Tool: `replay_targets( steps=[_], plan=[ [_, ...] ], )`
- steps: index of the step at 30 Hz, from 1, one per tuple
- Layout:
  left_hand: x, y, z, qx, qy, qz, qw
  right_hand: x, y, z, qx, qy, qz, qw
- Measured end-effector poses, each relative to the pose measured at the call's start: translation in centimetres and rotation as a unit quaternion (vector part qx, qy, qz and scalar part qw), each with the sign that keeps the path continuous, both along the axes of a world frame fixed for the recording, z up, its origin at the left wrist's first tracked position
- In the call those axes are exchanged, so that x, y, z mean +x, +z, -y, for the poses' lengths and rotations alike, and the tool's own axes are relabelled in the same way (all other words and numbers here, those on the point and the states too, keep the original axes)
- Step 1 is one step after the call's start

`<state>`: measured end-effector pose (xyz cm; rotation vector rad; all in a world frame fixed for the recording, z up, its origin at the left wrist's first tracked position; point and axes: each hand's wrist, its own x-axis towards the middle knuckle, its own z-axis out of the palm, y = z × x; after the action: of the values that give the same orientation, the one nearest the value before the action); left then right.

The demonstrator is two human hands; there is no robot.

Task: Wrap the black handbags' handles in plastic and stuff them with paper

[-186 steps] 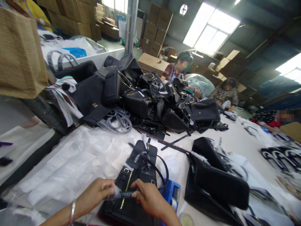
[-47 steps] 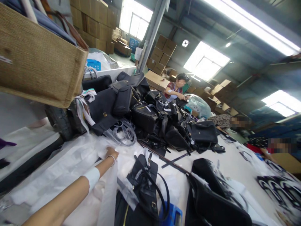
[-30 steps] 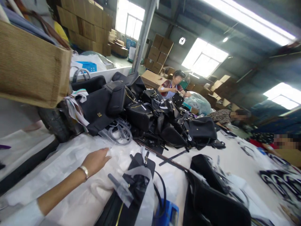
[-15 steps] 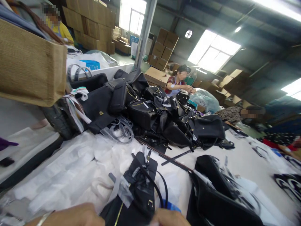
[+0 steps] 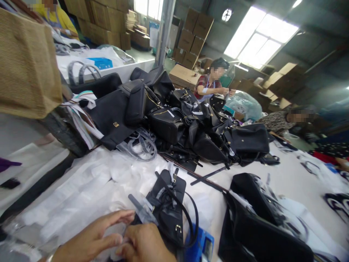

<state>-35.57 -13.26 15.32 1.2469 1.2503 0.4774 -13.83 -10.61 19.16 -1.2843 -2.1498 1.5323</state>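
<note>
The black bag [image 5: 170, 223] is lying at the bottom centre of the frame, its thin strap [image 5: 196, 214] looping past its right edge, while a film-wrapped strip [image 5: 135, 202] is resting at its left edge. Nearby, at bottom left of centre, I am holding my left hand [image 5: 89, 233] with thumb and fingers parted, translucent film [image 5: 116, 229] showing in the gap. My right hand [image 5: 148, 242] is overlapping the bag's lower part with fingers curled inward; I cannot tell how far its grip is closing or on what. White sheets [image 5: 81, 193] are covering the tabletop [image 5: 283, 171] at lower left. A blue device [image 5: 199, 233] is sitting just right of the bag. Other black bags are lying at lower right [image 5: 261, 218], and a heap of bags [image 5: 166, 125] is filling the centre.
</note>
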Motion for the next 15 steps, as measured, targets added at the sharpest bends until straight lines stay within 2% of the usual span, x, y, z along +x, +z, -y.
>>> replay_targets(
  steps=[2, 5, 8, 10, 12, 14, 15],
  plan=[
    [2.1, -0.7, -1.0, -0.051, -0.003, 0.108, 0.993, 0.2, -0.1, -0.9, 0.012, 0.013, 0.006, 1.0],
    [3.2, -3.2, -1.9, -0.094, 0.02, 0.187, 0.978, 0.8, -1.8, -2.7, 0.049, -0.009, 0.045, 0.998],
    [2.8, -5.0, -2.6, -0.115, 0.027, 0.189, 0.975, 1.8, -4.5, -5.5, 0.037, -0.031, 0.064, 0.997],
    [2.3, -5.4, -3.3, -0.108, 0.034, 0.162, 0.98, 2.5, -6.3, -8.1, 0.064, -0.068, 0.121, 0.988],
    [1.9, -5.3, -3.9, -0.082, 0.051, 0.13, 0.987, 3.2, -7.9, -10.9, 0.143, -0.128, 0.224, 0.955],
    [1.6, -4.9, -4.4, -0.06, 0.061, 0.108, 0.991, 3.6, -9.4, -13.2, 0.179, -0.161, 0.28, 0.929],
    [1.5, -4.7, -4.4, -0.055, 0.062, 0.101, 0.991, 3.8, -10.1, -14.1, 0.18, -0.164, 0.292, 0.925]
  ],
)
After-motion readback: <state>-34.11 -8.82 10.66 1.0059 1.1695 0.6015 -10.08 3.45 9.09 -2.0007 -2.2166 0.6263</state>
